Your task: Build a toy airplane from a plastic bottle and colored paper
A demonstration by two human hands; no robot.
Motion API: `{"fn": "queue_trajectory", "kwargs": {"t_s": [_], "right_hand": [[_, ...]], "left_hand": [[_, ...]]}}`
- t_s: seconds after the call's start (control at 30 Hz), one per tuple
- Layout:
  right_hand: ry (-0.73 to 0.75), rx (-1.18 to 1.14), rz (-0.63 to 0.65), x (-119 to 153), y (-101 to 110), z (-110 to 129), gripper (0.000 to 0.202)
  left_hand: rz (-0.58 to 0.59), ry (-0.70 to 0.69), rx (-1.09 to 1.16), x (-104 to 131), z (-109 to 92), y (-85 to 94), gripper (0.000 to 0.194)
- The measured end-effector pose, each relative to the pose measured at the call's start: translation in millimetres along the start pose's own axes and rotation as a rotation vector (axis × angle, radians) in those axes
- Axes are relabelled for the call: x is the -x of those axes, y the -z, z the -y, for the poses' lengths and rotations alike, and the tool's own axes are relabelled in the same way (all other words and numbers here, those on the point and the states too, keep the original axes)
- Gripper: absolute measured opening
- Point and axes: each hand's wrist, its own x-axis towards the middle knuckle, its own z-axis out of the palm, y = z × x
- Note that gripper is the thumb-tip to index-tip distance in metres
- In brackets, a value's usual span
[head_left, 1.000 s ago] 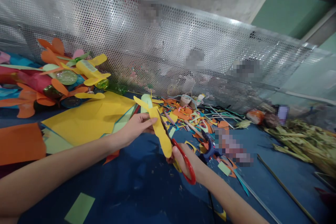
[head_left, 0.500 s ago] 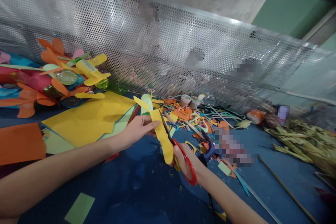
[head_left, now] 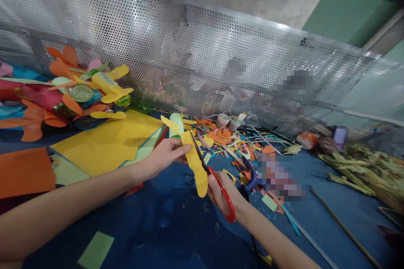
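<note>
My left hand (head_left: 168,154) pinches a yellow paper strip (head_left: 199,176) near its upper end, the thumb lying on top. The strip has a wavy edge and a rounded lower end. My right hand (head_left: 222,191) is closed round the red handles of the scissors (head_left: 227,201). Their dark blades lie along the right edge of the strip, pointing up and left. Just beyond my left hand lies a pale green roll (head_left: 176,124) with yellow petal shapes.
Yellow sheets (head_left: 107,143) and an orange sheet (head_left: 27,172) lie left, below paper-petalled bottles (head_left: 78,92). Paper scraps (head_left: 221,134) cover the table's back middle. A perforated metal screen (head_left: 126,29) stands behind, with people beyond. Dried leaves (head_left: 366,164) lie right.
The scissor blades look closer together, and the yellow handle part no longer shows below my right hand. My left hand has hardly moved. A person behind the screen has shifted slightly left.
</note>
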Motion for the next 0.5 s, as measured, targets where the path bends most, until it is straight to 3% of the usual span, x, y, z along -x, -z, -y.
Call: {"fn": "queue_trajectory", "kwargs": {"t_s": [0.5], "right_hand": [[-0.005,0.034,-0.036,-0.5,-2.4,-5.3,0.056]], "left_hand": [[0.037,0.01,0.045,-1.7,0.3,2.7,0.026]]}}
